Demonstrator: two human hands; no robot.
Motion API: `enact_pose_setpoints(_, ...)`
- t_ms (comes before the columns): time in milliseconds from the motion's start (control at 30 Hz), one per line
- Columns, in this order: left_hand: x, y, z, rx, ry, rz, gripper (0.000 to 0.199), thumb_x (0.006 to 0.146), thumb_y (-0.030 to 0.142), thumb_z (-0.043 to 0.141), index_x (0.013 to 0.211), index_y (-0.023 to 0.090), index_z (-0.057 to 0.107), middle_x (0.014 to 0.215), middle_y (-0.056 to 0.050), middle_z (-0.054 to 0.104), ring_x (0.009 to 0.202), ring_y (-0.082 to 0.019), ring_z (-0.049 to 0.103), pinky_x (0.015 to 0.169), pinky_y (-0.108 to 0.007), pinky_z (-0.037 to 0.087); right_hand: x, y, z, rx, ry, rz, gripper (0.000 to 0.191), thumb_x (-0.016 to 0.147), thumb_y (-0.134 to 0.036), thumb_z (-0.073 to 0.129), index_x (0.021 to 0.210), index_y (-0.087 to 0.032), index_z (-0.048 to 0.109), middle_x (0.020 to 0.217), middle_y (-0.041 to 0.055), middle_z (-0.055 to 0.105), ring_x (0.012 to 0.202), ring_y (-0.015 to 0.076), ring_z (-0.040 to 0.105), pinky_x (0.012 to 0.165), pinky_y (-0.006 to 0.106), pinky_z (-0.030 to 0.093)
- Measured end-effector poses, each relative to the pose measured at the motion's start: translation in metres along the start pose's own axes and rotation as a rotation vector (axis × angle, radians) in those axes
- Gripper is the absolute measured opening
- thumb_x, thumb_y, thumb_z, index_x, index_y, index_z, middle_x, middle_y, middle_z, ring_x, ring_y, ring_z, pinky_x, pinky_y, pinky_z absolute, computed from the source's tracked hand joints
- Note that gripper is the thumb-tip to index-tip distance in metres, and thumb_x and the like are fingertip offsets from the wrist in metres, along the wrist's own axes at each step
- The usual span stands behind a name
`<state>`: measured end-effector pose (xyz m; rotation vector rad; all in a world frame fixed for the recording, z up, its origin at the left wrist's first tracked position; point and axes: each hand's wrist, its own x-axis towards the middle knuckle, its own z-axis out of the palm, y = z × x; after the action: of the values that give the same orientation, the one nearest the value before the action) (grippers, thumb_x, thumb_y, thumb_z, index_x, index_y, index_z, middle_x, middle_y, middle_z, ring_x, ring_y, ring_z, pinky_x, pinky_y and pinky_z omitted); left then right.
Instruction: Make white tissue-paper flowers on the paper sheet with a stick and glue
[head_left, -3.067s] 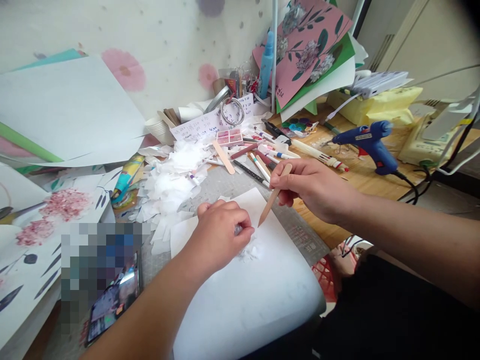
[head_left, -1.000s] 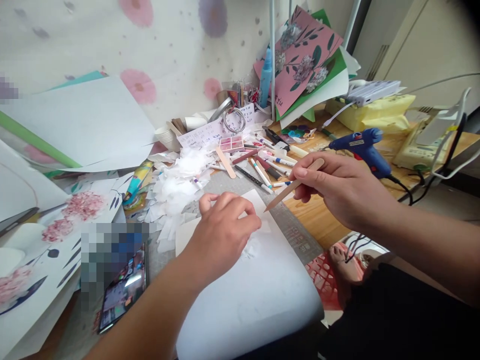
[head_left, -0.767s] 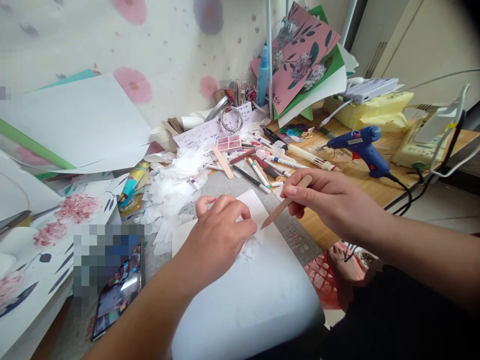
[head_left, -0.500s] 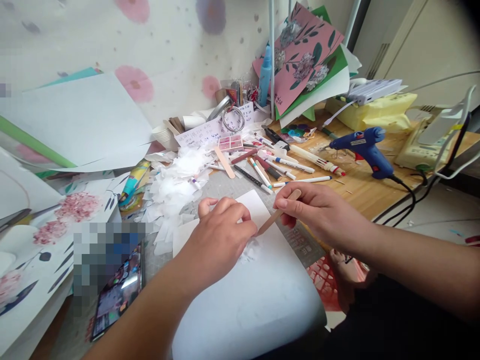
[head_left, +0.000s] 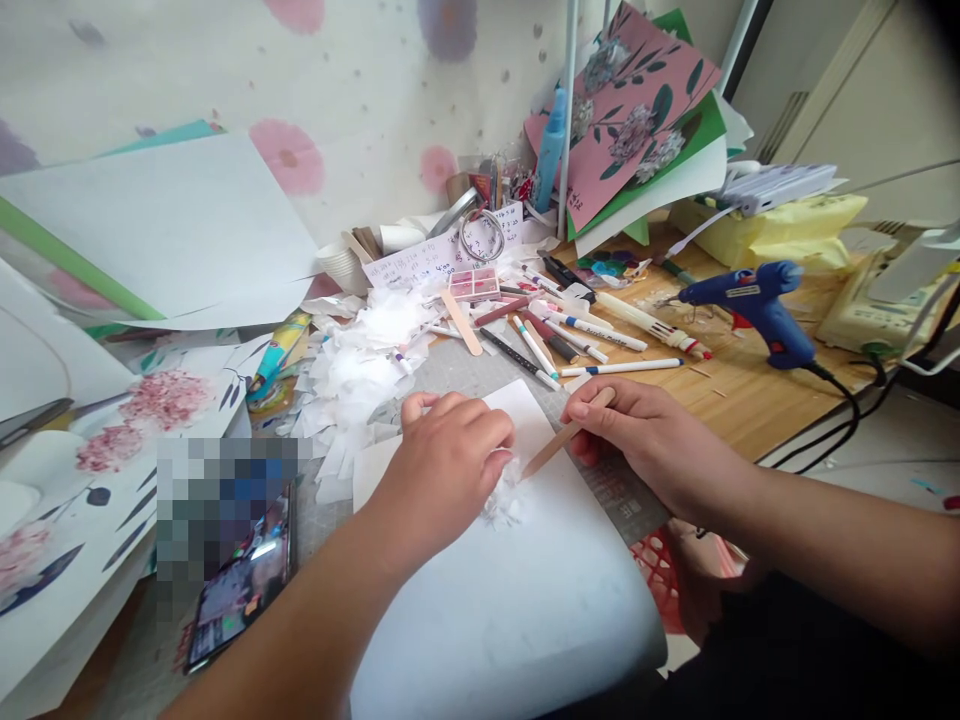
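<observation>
My right hand point(head_left: 630, 425) is closed around a flat wooden craft stick point(head_left: 556, 446), which slants down to the left. Its tip touches or nearly touches a small crumpled cluster of white tissue paper point(head_left: 507, 506) on a white sheet of paper point(head_left: 525, 600). At the left side of that cluster is my left hand point(head_left: 454, 465), thumb and forefinger pinched on a bit of the tissue. The back of this hand hides part of the pinch. The near end of the sheet curls down over the table's front edge.
Loose tissue pieces point(head_left: 352, 375) are heaped behind my left hand. Several markers point(head_left: 600, 327) lie beyond the sheet, with a blue glue gun point(head_left: 757, 300) and its cable to the right. A phone point(head_left: 244, 590) leans at the left beside a flower picture point(head_left: 165, 400).
The view has shifted, so everything sits slightly farther right. The stick's tip has drawn away from my left fingertips, and more of the tissue cluster shows between them.
</observation>
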<state>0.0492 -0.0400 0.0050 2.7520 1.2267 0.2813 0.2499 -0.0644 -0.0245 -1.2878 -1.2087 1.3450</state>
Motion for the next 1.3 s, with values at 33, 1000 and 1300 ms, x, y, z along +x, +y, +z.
enact_pose_setpoints(33, 0.0, -0.001, -0.001, -0.016, 0.006, -0.015, 0.009, 0.082, 0.013, 0.056, 0.077, 0.021, 0.056, 0.078, 0.005, 0.06, 0.082, -0.016, 0.051, 0.083, -0.04, 0.023, 0.0, 0.0, 0.0, 0.007, 0.005, 0.015, 0.025, 0.08, -0.039, 0.061, 0.07, -0.017, 0.053, 0.056, -0.003, 0.058, 0.049, 0.0085, 0.047, 0.049, 0.021, 0.034)
enact_pose_setpoints(1000, -0.007, -0.007, -0.005, -0.123, -0.159, 0.037, 0.037, 0.077, 0.003, 0.044, 0.085, 0.03, 0.067, 0.095, 0.002, 0.057, 0.094, -0.018, 0.049, 0.087, -0.044, 0.024, -0.003, -0.011, -0.007, 0.298, 0.055, -0.043, 0.014, 0.078, -0.029, 0.065, 0.072, -0.018, 0.058, 0.061, -0.0019, 0.059, 0.054, 0.0106, 0.054, 0.054, 0.023, 0.04)
enact_pose_setpoints(1300, -0.011, -0.016, -0.009, -0.133, -0.168, 0.069, 0.038, 0.069, -0.005, 0.044, 0.063, 0.026, 0.066, 0.096, 0.004, 0.059, 0.098, -0.018, 0.048, 0.092, -0.047, 0.019, -0.003, 0.0, -0.003, 0.099, 0.033, 0.052, 0.021, 0.081, -0.038, 0.061, 0.076, -0.019, 0.055, 0.054, -0.0032, 0.058, 0.05, 0.0099, 0.045, 0.049, 0.022, 0.03)
